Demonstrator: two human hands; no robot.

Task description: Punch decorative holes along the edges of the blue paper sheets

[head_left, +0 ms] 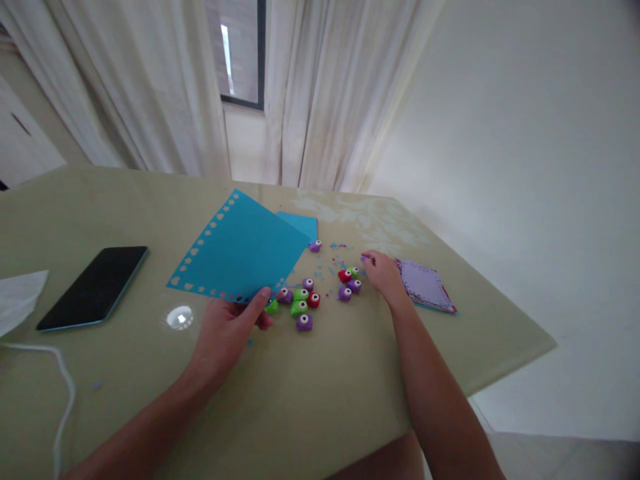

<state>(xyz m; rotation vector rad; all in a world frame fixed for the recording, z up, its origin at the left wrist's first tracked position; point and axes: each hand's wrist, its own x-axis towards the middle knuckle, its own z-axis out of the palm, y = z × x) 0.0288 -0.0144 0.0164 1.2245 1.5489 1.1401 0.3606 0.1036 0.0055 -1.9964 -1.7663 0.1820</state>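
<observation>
My left hand [235, 330] pinches the near corner of a blue sheet of paper [245, 247] between thumb and fingers, tilted above the table. Rows of small punched shapes run along its left and near edges. My right hand [383, 272] is closed, with a bit of a purple paper punch [364, 259] showing at its fingertips; most of it is hidden. Between the hands stand several small punches with eye-like buttons, among them a purple punch [305, 323], a green punch [299, 308] and a red punch [313, 300]. Another purple punch [315, 246] stands farther back.
A stack of punched paper squares [427, 283] lies right of my right hand. More blue paper [303, 225] rests behind the held sheet. Tiny paper cutouts [320, 270] are scattered mid-table. At left lie a dark tablet [95, 287], a white cable [67, 380] and white paper [20, 297].
</observation>
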